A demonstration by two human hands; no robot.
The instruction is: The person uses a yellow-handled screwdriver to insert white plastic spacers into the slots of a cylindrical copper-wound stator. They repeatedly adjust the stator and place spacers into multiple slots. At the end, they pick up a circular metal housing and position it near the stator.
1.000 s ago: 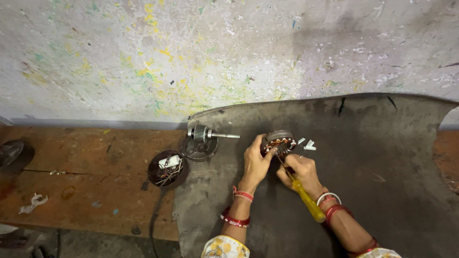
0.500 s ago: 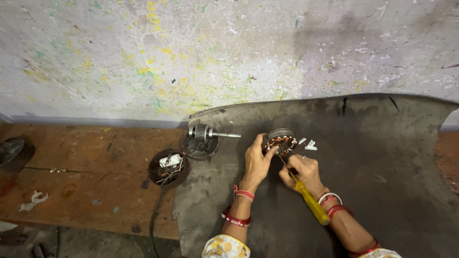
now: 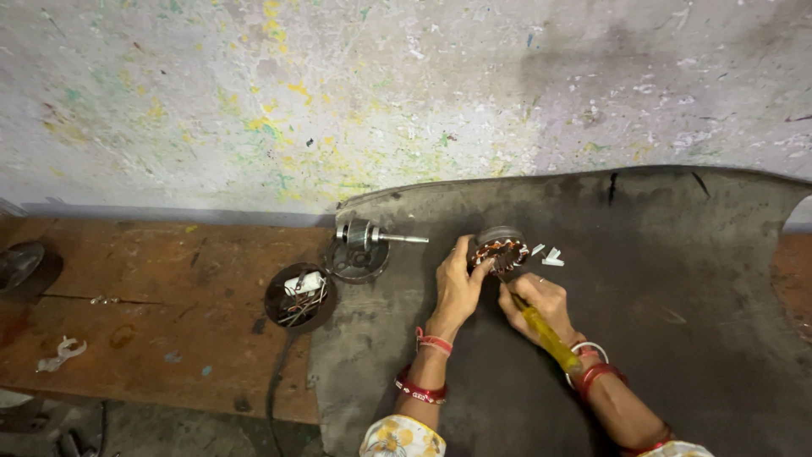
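Note:
My left hand (image 3: 457,283) grips a round motor stator (image 3: 497,248) with copper windings, holding it tilted on the dark grey mat (image 3: 677,338). My right hand (image 3: 541,305) is closed around a yellow-handled screwdriver (image 3: 545,334) whose tip reaches into the stator's windings. Small white scraps (image 3: 548,254) lie on the mat just right of the stator.
A rotor with a steel shaft (image 3: 368,237) rests on a round cover to the left. A dark round housing with wires (image 3: 298,296) sits on the brown wooden bench (image 3: 127,288). A paint-flecked wall (image 3: 338,101) rises behind. Another dark round part (image 3: 19,264) is at far left.
The hands stay on the stator; the screwdriver has shifted slightly as its tip works in the windings. Nothing else has moved.

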